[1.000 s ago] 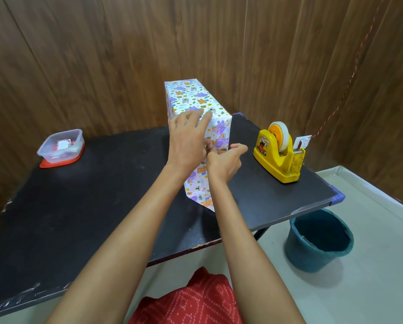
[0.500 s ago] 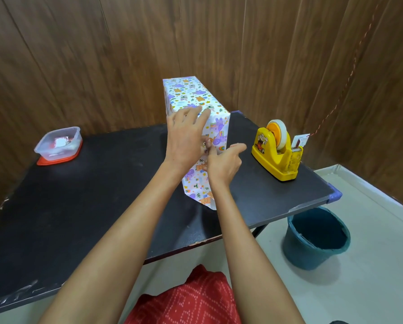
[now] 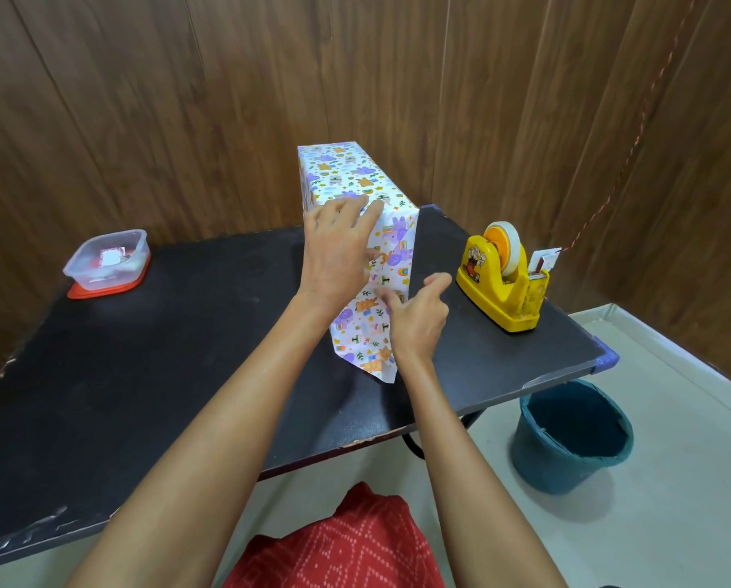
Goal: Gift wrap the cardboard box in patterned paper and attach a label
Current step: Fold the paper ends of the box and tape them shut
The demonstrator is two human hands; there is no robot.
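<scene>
The tall box wrapped in patterned paper stands upright on the black table. A pointed paper flap hangs down its near end to the tabletop. My left hand lies flat against the upper near end, its straight fingers pressing the paper down. Lower and to the right, my right hand has curled fingers, with thumb and fingertips pinching the flap's right side. A small white tag on a red string sits behind the tape dispenser.
A yellow tape dispenser stands on the table's right end. A clear plastic container on a red lid holds small items at the far left. A teal bucket sits on the floor below the right corner. Wooden panels back the table.
My right hand has slid down the near face, away from my left hand, and now sits lower on the flap. My left hand stays pressed on the upper end.
</scene>
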